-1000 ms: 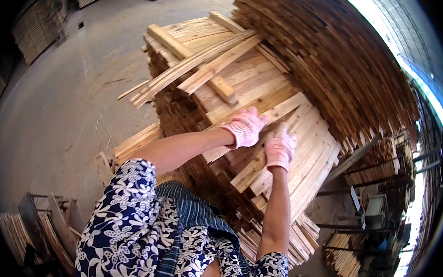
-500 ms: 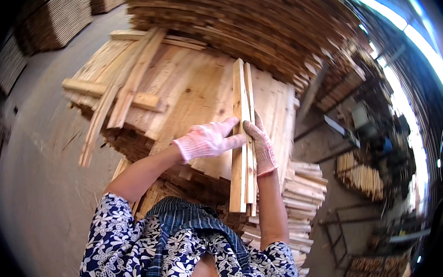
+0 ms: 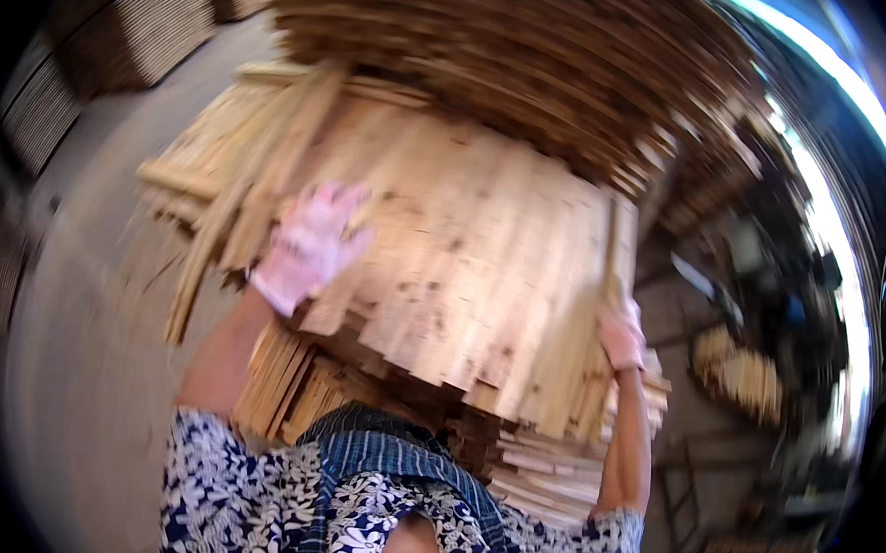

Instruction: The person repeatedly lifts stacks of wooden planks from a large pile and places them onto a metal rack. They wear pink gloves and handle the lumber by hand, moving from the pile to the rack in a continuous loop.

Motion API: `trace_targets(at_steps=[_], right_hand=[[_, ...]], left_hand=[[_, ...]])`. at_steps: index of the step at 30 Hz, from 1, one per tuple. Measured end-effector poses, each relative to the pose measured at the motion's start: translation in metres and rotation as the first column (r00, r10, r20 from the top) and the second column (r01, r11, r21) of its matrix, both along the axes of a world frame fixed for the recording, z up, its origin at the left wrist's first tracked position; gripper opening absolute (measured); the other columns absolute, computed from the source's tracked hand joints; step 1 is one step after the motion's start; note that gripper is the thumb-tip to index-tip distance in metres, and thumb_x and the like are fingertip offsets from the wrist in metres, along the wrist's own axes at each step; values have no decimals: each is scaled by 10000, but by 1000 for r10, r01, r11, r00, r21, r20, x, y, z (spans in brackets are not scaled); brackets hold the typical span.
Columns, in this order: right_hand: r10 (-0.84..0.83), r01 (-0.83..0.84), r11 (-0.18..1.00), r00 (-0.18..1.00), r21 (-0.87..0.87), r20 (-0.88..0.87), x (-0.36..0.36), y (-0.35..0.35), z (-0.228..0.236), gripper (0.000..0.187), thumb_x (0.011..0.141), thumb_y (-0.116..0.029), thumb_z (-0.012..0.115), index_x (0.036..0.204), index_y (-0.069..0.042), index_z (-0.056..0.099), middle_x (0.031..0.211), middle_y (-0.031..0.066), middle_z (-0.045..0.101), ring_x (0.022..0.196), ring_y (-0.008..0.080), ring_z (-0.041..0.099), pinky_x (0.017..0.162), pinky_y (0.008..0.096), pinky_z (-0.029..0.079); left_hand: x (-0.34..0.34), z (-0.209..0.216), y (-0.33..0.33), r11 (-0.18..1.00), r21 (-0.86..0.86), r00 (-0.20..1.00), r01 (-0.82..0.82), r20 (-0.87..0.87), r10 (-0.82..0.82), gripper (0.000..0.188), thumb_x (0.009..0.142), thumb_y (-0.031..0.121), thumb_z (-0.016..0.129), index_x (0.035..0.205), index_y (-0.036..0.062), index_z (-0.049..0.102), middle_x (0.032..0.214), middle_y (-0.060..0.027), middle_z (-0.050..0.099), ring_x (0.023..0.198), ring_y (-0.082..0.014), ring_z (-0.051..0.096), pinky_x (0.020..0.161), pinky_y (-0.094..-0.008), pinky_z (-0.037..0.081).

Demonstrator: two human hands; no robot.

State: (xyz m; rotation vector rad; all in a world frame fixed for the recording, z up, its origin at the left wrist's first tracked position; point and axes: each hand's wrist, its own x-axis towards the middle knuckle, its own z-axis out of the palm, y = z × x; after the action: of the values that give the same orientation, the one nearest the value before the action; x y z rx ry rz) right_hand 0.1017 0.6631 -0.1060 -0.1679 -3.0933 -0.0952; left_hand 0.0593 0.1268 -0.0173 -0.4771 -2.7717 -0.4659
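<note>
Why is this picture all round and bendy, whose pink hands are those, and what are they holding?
There's no robot here. A person wears a wide fisheye camera on their head, looking down, so straight edges seem to bend. The hands are theirs, in pink gloves. Below them is a pile topped with flat boards, side by side. Some loose sticks lie across its left side, and a taller wood stack stands behind. The left hand is open and holds nothing. The right hand is at a narrow strip by the right edge; blur hides whether it's gripping.
</note>
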Motion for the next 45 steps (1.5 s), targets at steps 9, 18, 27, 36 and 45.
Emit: trace_targets(at_steps=[9, 18, 27, 36, 45], right_hand=[[-126, 96, 914, 991, -394, -53, -15, -26, 27, 548, 1051, -356, 482, 1566, -201, 374, 1332, 293, 556, 1147, 461, 583, 988, 496, 466], [6, -36, 967, 993, -254, -117, -15, -13, 4, 494, 1016, -397, 525, 1479, -227, 512, 1374, 293, 479, 1180, 458, 561, 999, 476, 473], [-215, 198, 893, 977, -404, 5, -24, -40, 36, 723, 957, -477, 567, 1596, -246, 320, 1413, 345, 467, 1267, 512, 534, 1062, 531, 445], [259, -311, 930, 933, -195, -250, -80, -67, 70, 653, 912, -235, 657, 1528, -258, 442, 1233, 207, 588, 1054, 428, 640, 897, 501, 542], [414, -411, 900, 910, 146, 11, -252, -157, 34, 548, 974, -346, 608, 1502, -413, 480, 1411, 128, 555, 1261, 367, 559, 1037, 517, 464]], left_hand=[[-94, -14, -178, 763, -317, 770, -563, 134, 624, 489, 953, 398, 585, 1355, 123, 539, 1338, -209, 625, 1239, -408, 600, 1011, -560, 483], [-110, 9, -163, 912, -7, 870, -411, 296, 395, 612, 918, 452, 629, 1387, 89, 479, 1300, -262, 640, 1235, -417, 617, 1024, -496, 488], [-186, -10, -120, 790, -214, 766, -575, 199, 611, 662, 831, 306, 735, 1391, 75, 468, 1296, -284, 624, 1227, -432, 613, 1028, -484, 504], [-74, 61, -149, 722, 572, 921, -389, 267, 285, 743, 856, 224, 762, 1493, 74, 410, 1232, -161, 633, 1074, -242, 631, 911, -353, 520], [96, -52, -175, 329, 816, 879, -476, 439, 183, 819, 855, 388, 817, 1425, -86, 469, 1229, -194, 624, 1197, -289, 619, 1066, -447, 523]])
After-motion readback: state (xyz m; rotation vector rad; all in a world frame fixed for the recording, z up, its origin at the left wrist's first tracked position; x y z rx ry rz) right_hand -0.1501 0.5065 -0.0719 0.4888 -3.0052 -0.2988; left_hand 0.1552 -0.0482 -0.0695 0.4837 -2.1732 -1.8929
